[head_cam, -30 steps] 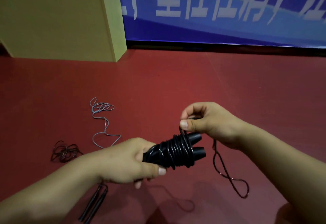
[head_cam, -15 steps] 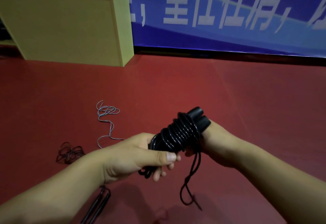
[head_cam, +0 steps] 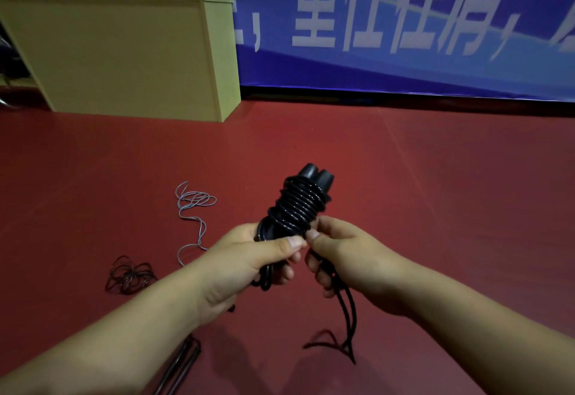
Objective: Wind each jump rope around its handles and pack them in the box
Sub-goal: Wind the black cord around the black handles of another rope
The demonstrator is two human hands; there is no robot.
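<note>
While you hold: black jump rope [head_cam: 300, 205], coiled round its paired handles, above red floor [head_cam: 435, 192]
Left hand [head_cam: 249, 258]: grips handle ends; thumb across
Right hand [head_cam: 348, 254]: pinches loose cord beside coil; tail hangs down

The person's two forearms are bare right down to the wrists. The left hand [head_cam: 249, 258] and the right hand [head_cam: 348, 258] are bare too, with short, plainly trimmed nails that show pale on the thumbs.
</note>
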